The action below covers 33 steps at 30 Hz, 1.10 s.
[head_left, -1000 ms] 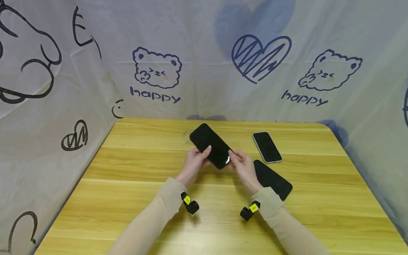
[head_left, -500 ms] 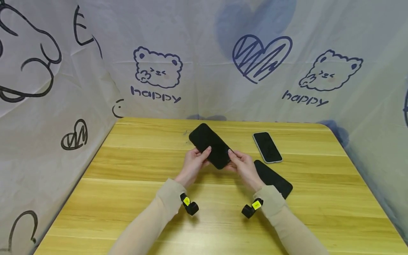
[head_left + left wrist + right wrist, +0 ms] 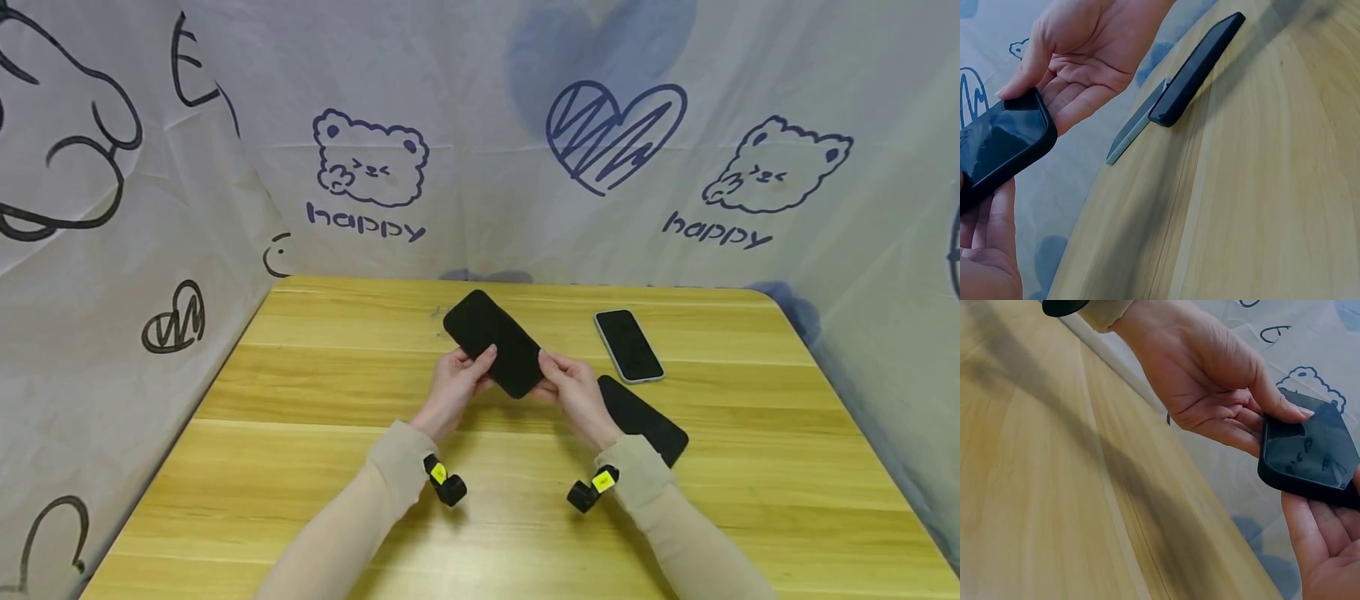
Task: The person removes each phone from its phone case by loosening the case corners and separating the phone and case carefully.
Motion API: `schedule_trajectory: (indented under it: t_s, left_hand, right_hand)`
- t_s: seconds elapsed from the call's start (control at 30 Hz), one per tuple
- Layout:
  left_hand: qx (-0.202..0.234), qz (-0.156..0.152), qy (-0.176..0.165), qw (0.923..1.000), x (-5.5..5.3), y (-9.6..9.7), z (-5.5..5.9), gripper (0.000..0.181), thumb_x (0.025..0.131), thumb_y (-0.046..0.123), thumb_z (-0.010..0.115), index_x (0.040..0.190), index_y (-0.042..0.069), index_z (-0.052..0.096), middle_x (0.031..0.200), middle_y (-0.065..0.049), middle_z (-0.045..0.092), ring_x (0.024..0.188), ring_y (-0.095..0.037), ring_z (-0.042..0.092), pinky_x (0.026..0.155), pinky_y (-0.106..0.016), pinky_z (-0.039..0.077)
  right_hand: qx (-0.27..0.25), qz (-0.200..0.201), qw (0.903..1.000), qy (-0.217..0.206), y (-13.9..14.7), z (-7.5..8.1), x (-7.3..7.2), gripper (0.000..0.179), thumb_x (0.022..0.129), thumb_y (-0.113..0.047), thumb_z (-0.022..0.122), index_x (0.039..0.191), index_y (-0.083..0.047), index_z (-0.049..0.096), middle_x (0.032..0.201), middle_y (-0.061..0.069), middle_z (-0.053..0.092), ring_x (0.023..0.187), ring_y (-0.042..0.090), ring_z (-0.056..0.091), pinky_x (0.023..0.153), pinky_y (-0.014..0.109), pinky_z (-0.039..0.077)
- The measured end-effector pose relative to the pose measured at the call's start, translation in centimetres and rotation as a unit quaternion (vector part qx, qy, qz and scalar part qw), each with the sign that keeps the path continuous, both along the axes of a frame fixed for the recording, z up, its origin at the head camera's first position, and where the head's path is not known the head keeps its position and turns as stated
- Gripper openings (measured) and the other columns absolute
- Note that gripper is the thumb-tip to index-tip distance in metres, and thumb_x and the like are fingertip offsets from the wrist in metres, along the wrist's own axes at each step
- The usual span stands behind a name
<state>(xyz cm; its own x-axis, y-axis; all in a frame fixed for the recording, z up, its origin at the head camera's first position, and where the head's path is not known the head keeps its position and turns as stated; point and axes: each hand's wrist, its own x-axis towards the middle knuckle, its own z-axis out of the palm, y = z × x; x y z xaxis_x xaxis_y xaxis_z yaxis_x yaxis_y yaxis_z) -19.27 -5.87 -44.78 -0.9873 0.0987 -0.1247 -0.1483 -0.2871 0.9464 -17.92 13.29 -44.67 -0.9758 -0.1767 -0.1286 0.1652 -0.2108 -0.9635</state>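
A cloth wall [image 3: 225, 192] stands at the far left, with a scribbled heart [image 3: 174, 321] on it. Next is a wooden table [image 3: 247, 458]. A tan left sleeve [image 3: 360, 508] comes in over it, with a little black left camera [image 3: 447, 483] at the wrist.

The left hand [image 3: 455, 387] holds the black phone [image 3: 491, 333]. Its thumb lies on the dark glass and its fingers are tucked under the back, so the phone is pinched between them. The phone is up above the table, its dark glass facing up, and it slants from far left to near right.

The right hand [image 3: 573, 392] pinches the near right end, thumb on top and fingers underneath. A black right camera [image 3: 592, 489] sits by the right sleeve [image 3: 667, 508].

Further right, a pale-edged phone [image 3: 630, 346] lies on the table near the back. Just in front of it lies a second dark phone [image 3: 645, 421], partly hidden by the right hand and sleeve. I can't tell if those two touch.
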Motion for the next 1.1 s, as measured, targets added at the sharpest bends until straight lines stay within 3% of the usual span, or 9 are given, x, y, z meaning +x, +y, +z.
schedule_trajectory:
  t_s: [0.17,0.3,0.43,0.67,0.8,1.1]
  left_hand:
    - [-0.003,-0.005,-0.006,1.0,0.0,-0.1,-0.1,0.02,0.1,0.013,0.063,0.114,-0.002,0.066,0.089,0.004,0.077,0.076,-0.004,0.071,0.069,-0.019,0.058]
    - [0.011,-0.025,-0.019,0.9994,-0.2,-0.4,-0.2,0.019,0.101,0.013,0.061,0.115,0.0,0.066,0.087,0.007,0.076,0.075,-0.004,0.072,0.069,-0.018,0.057]
    - [0.03,-0.046,-0.03,0.998,-0.3,-0.6,-0.1,0.022,0.102,0.013,0.06,0.119,0.0,0.065,0.088,0.007,0.077,0.078,-0.004,0.073,0.071,-0.017,0.058]
    - [0.047,-0.08,-0.02,0.9955,-0.4,-0.9,0.4,0.027,0.104,0.013,0.056,0.126,-0.003,0.059,0.092,0.007,0.077,0.084,-0.005,0.074,0.075,-0.018,0.059]
    - [0.049,-0.079,-0.02,0.9954,-0.4,-0.9,0.5,0.019,0.104,0.01,0.055,0.118,0.0,0.061,0.087,0.008,0.077,0.08,-0.003,0.073,0.072,-0.017,0.058]
    - [0.029,-0.088,-0.02,0.9955,-0.3,-1.2,0.8,0.014,0.103,0.011,0.057,0.113,0.004,0.064,0.083,0.009,0.076,0.072,-0.002,0.071,0.067,-0.016,0.057]
  right_hand:
    - [-0.017,-0.002,0.9998,-0.009,0.2,0.0,0.1,0.04,0.107,-0.023,0.05,0.134,0.006,0.059,0.097,-0.006,0.077,0.085,0.008,0.076,0.08,0.027,0.062]
    - [-0.062,0.022,0.9976,-0.021,0.7,0.2,0.1,0.024,0.106,-0.023,0.054,0.114,-0.012,0.073,0.095,-0.006,0.078,0.086,0.009,0.076,0.079,0.026,0.062]
    - [-0.109,0.054,0.992,-0.033,1.0,0.4,0.0,0.027,0.106,-0.022,0.051,0.099,-0.02,0.077,0.095,-0.004,0.079,0.089,0.01,0.076,0.08,0.027,0.062]
    - [-0.189,0.109,0.9728,-0.078,1.7,0.4,-0.2,0.033,0.109,-0.019,0.044,0.104,-0.015,0.076,0.1,0.001,0.08,0.098,0.013,0.076,0.087,0.03,0.06]
    - [-0.229,0.123,0.9595,-0.108,2.0,0.4,-0.3,0.027,0.107,-0.02,0.048,0.108,-0.012,0.074,0.103,0.004,0.079,0.102,0.015,0.075,0.089,0.032,0.06]
    - [-0.274,0.149,0.9405,-0.135,2.3,0.0,-0.4,0.024,0.106,-0.017,0.05,0.108,-0.009,0.073,0.102,0.007,0.079,0.101,0.017,0.075,0.09,0.035,0.06]
